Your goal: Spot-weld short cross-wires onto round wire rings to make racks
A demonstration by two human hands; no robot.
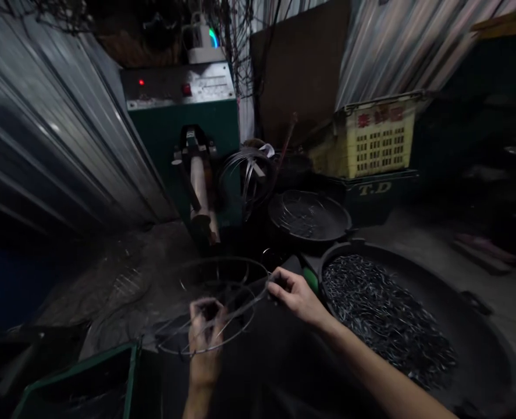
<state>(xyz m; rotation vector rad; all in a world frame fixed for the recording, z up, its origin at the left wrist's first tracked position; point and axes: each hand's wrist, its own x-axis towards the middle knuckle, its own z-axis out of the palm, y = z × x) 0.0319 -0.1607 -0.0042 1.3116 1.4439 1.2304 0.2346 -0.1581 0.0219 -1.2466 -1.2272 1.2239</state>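
A round wire frame made of thin metal rings hangs in front of me, low in the middle of the view. My right hand pinches its right edge between thumb and fingers. My left hand is at the frame's left part, blurred, with its fingers curled and the wires crossing over it; whether it grips a wire is unclear. Beyond the frame stands a green machine with a red light and a rod-like arm pointing toward me.
A wide black pan of small metal pieces lies at the right, with a smaller pan behind it. A yellow crate sits farther back. At the lower left is a green-rimmed bin. Coiled wire lies beside the machine.
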